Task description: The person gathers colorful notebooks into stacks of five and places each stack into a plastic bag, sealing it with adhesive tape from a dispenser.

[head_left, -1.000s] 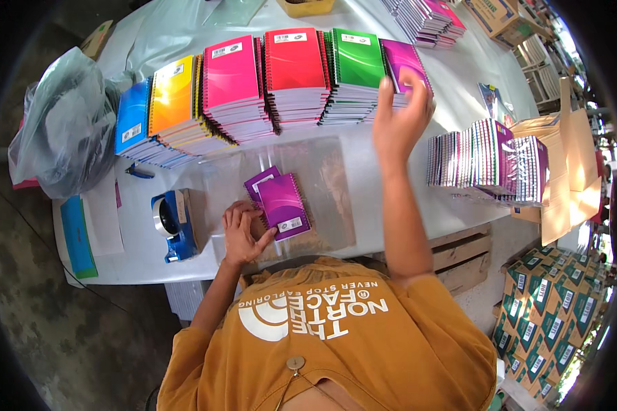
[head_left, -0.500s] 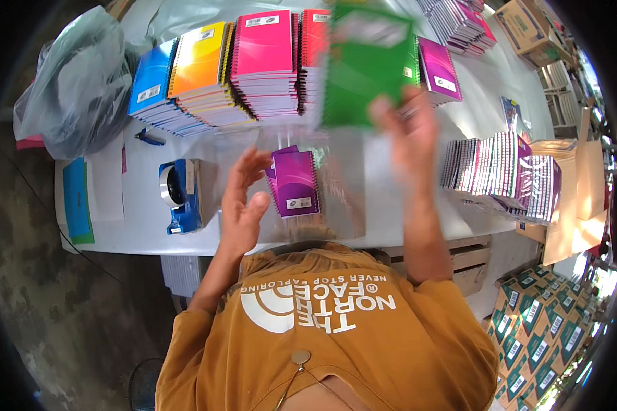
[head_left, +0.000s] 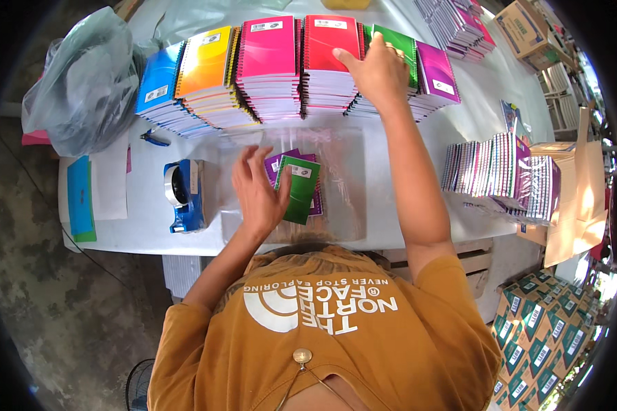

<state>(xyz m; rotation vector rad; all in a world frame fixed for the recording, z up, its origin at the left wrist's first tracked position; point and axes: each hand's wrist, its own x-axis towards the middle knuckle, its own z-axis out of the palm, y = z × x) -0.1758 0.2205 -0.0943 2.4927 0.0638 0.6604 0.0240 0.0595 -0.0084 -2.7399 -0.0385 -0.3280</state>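
A green spiral notebook (head_left: 301, 198) lies at a slant on purple spiral notebooks (head_left: 274, 166) at the middle of the table, over clear plastic (head_left: 343, 171). Beside this small pile is my left hand (head_left: 259, 192), fingers spread and thumb at the green cover's left edge. Farther off, my right hand (head_left: 382, 74) reaches over the stack of green notebooks (head_left: 396, 40), its thumb stretched toward the red notebook stack (head_left: 330, 53). Its fingers are apart and partly cover the green stack. I cannot see a notebook lifted in either hand.
Pink (head_left: 266, 51), yellow (head_left: 203, 65), blue (head_left: 159, 79) and purple (head_left: 437, 68) notebook stacks line the back. A blue tape dispenser (head_left: 188, 212), pliers (head_left: 155, 138) and a plastic bag (head_left: 82, 82) sit left. Wrapped notebooks (head_left: 490, 164) and an open carton (head_left: 576, 205) stand right.
The green notebook that my right hand carried now rests on the purple ones. My right hand has gone forward to the green stack; my left hand has moved slightly right, to the pile.
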